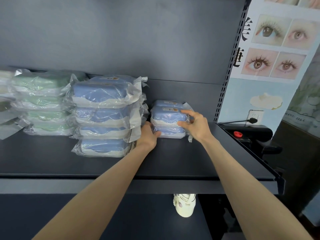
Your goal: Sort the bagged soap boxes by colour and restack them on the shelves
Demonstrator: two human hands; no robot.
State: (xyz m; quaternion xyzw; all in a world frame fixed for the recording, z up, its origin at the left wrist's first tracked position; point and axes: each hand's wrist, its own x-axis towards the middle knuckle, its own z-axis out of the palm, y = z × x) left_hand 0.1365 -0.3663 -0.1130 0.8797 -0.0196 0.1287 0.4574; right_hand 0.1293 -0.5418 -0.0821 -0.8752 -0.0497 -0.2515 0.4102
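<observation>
A short stack of two bagged blue soap boxes (167,118) stands on the dark shelf (173,158), with another blue box behind it. My left hand (149,135) grips the stack's lower left side. My right hand (194,124) holds its right side, thumb on the front and fingers curled over the top box. To the left stands a taller stack of several blue boxes (103,116). Further left is a stack of green boxes (43,103).
A lower shelf (86,213) lies below. A white shoe (185,205) shows under the shelf edge. Right of the shelf upright hang a poster of eyes (273,49) and a wall socket with a black plug (252,120); a black device with a red cap (238,134) stands beside it.
</observation>
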